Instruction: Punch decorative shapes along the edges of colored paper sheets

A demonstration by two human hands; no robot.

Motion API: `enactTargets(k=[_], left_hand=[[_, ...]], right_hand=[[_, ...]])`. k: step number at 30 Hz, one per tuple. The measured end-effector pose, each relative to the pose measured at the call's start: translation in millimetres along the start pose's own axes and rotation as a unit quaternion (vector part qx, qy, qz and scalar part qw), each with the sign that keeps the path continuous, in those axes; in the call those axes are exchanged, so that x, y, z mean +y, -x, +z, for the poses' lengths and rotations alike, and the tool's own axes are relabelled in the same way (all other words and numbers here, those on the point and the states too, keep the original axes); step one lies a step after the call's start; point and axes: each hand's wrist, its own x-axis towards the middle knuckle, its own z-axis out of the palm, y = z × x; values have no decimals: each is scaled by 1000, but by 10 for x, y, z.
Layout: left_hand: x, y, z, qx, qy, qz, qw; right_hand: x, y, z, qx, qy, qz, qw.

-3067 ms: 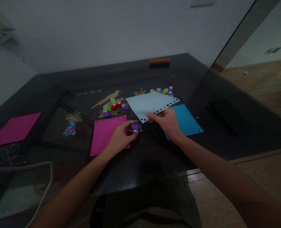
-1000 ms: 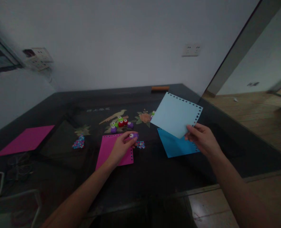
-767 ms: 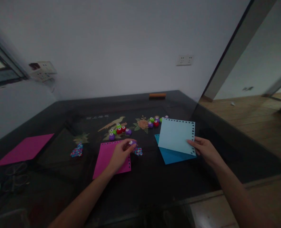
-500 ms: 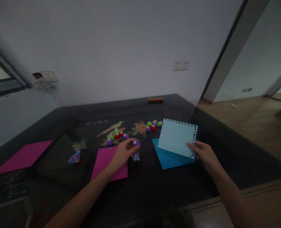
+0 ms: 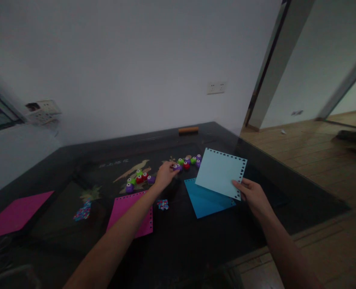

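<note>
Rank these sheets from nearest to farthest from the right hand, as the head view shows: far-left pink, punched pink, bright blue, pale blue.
1. Pale blue sheet: held in the right hand.
2. Bright blue sheet: left of the hand, partly hidden.
3. Punched pink sheet: farther left.
4. Far-left pink sheet: at the picture's left edge.

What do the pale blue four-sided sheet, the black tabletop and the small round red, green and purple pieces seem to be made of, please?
Pale blue four-sided sheet: matte, probably paper or card; thin, with punched holes.
Black tabletop: glossy, perhaps glass; faint reflections show.
Small round red, green and purple pieces: smooth-looking, likely plastic, given their even, bright colour.
</note>
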Motion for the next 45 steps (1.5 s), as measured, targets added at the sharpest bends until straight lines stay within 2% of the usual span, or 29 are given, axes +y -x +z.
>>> enactTargets(k=[9, 15, 26, 36, 45], left_hand=[[-79, -70, 149, 9, 22, -45, 999], [-116, -92, 222, 6, 25, -37, 999], [-73, -207, 461, 22, -4, -3, 1000], [-225, -155, 399, 18, -56, 29, 998], [-263, -245, 400, 29, -87, -7, 996]], right_hand=[[-32, 6, 0, -2, -28, 16, 999], [-71, 23, 21, -1, -25, 19, 999], [2, -17, -13, -12, -33, 29, 999], [31, -34, -14, -14, -34, 33, 999], [47, -22, -24, -19, -48, 34, 998]])
